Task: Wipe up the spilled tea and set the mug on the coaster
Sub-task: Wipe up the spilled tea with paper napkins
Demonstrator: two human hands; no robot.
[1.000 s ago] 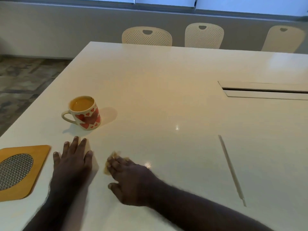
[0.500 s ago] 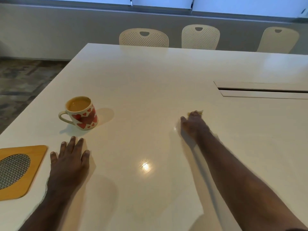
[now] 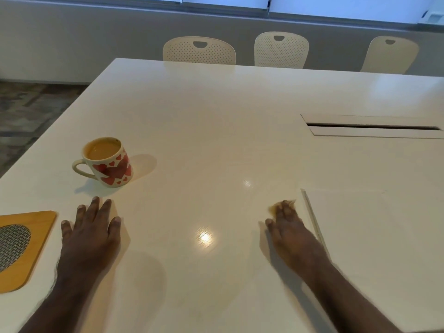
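Note:
A cream mug (image 3: 113, 168) with red hearts, full of milky tea, stands on the white table (image 3: 216, 116) at the left, handle pointing left. An orange coaster (image 3: 38, 239) with a grey mesh centre lies at the left edge, nothing on it. My left hand (image 3: 91, 233) rests flat on the table just in front of the mug, between mug and coaster. My right hand (image 3: 290, 233) lies flat further right, its fingers pressing a small tea-stained tissue (image 3: 274, 207) that pokes out past the fingertips. No puddle is plainly visible on the glossy top.
A cable slot (image 3: 372, 127) is cut into the table at the right, and a thin seam strip (image 3: 314, 224) runs just right of my right hand. Three cream chairs (image 3: 199, 48) stand along the far edge. The table's left edge drops to patterned floor.
My right hand swept the tissue from near my left hand out to the right and far side, then pulled back toward me. My left hand and the mug stayed put.

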